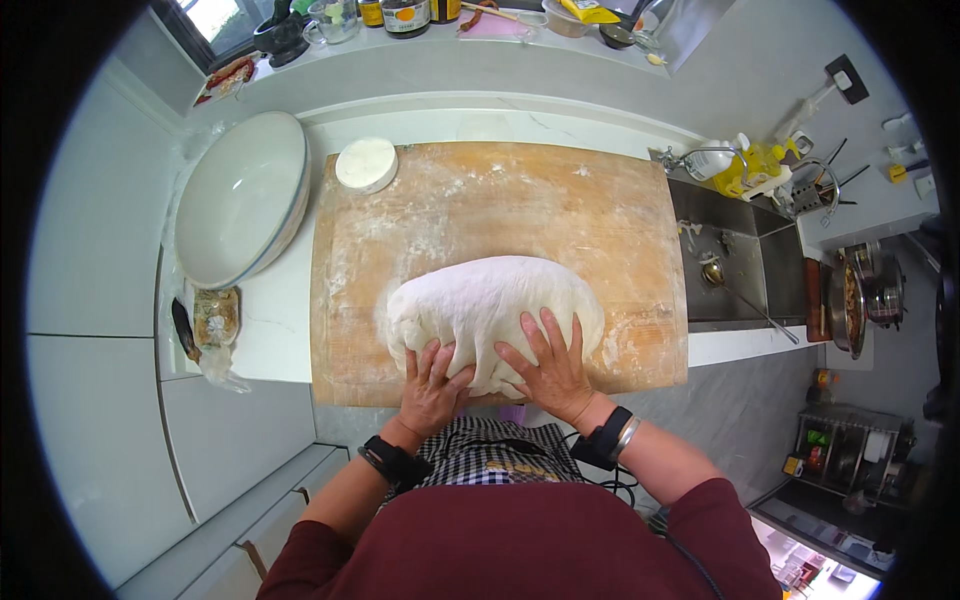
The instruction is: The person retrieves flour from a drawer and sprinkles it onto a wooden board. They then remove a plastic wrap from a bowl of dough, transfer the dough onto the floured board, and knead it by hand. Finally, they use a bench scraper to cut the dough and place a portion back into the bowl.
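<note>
A large, thick loaf-shaped mass of white dough (495,300) lies crosswise on a floured wooden board (465,210), close to its front edge. Folds and creases run down the dough's near side. On the near left part of it rests my left hand (433,386), fingertips pressed into the surface. My right hand (555,367) lies on the near right part with its fingers spread wide. Both palms are turned down, so their undersides are hidden. A round white tub of pale powder (366,165) stands at the board's back left corner.
Left of the board, a big ceramic bowl (244,199) leans tilted, near a bagged food item (217,315). A steel sink (724,262) holding a ladle (714,271) adjoins on the right. Jars (406,16) line the sill behind. A pan (850,304) stands far right.
</note>
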Tool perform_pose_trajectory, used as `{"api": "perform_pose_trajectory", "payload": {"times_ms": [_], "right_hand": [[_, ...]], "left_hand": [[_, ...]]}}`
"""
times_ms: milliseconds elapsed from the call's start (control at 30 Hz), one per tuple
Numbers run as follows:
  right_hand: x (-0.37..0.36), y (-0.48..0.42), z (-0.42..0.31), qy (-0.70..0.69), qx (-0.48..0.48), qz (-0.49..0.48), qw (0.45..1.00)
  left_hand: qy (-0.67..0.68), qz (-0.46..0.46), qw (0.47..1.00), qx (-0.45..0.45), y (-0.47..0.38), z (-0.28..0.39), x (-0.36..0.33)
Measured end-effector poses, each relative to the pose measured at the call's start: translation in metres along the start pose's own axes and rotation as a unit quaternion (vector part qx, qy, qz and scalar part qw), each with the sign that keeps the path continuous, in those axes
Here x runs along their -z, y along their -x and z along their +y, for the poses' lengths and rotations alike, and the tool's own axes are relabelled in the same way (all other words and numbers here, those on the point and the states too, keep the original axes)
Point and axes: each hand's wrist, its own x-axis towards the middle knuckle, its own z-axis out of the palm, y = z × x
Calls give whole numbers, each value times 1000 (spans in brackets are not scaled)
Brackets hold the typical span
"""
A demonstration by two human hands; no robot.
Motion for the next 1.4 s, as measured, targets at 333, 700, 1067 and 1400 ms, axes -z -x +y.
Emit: {"api": "perform_pose_trajectory", "payload": {"times_ms": [333,700,1067,1400], "right_hand": [[-81,-118,104,5,-115,-107,988],[47,-78,28,-101,-53,-301,947],[27,10,0,-26,40,-15,999],[-67,-29,58,-36,-25,-21,999]], "left_hand": [[-31,24,995,96,-139,-78,-38],[150,-74,971,168,-171,-84,61],[-32,104,994,3,3,23,-4],[-23,78,991,105,-75,-37,-42]]}}
